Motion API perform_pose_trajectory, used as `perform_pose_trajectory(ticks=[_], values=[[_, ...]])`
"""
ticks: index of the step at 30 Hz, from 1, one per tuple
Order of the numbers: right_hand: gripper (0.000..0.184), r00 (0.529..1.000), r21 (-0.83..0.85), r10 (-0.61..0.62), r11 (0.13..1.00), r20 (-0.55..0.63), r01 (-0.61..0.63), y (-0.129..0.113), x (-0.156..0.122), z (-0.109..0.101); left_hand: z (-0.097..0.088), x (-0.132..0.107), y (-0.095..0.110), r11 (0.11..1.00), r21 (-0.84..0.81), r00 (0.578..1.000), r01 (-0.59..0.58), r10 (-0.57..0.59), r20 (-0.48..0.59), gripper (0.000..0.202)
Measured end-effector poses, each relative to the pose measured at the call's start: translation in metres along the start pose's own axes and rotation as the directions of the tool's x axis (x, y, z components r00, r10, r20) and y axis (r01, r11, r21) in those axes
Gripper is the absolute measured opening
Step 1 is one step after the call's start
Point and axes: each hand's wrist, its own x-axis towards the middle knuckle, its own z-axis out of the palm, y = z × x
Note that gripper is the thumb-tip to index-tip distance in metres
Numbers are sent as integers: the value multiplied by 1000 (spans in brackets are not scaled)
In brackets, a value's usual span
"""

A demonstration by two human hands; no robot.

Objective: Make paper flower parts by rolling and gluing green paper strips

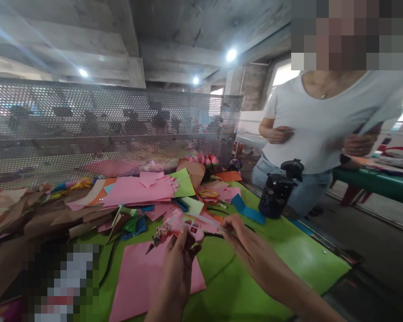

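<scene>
My left hand is closed around one pink hot glue gun; the gun sits above the table, its one dark nozzle tilted down to the left, over one pink paper sheet that lies flat beneath; one red switch shows on its side, and one black cord runs from its rear toward my right hand; that hand pinches one translucent glue stick in its fingers, the stick slanting up and left, near the back of the gun; I cannot tell whether the two touch.

Under everything spreads one green table cover; beyond my right hand lie one creased blue paper strip and, just beside it, one black bottle, upright, its one lid flipped up; farther off, one stack of pink paper lies beside one lime-green sheet, its sheets too overlapped for me to count; behind them stands one perforated metal panel; to the right, one person in a white T-shirt faces the table, both hands raised at waist height; three bright lights shine from the ceiling.
</scene>
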Motion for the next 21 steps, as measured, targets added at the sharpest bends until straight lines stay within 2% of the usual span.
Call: perform_pose_trajectory(ticks=[4,7,9,13,18,21], values=[[12,997,-52,-69,996,-46,67,6,-8,-9,-7,5,3,992,-130,1000,2,-2,2,20],[9,989,-55,-123,991,-80,119,12,-13,-16,-13,6,3,987,-158,1000,20,-20,0,15],[9,990,-66,-114,992,-81,109,16,-15,-19,-15,4,5,985,-169,999,31,-27,27,12],[10,995,-89,-76,994,-64,70,24,-16,-23,-13,-5,10,985,-149,994,81,-68,90,17],[17,991,-91,-92,992,-95,83,31,-7,-26,-10,-13,10,971,-152,981,183,-171,88,21],[17,987,-103,-108,990,-120,96,31,-4,-30,-11,-14,8,982,-57,971,179,-167,170,27]])
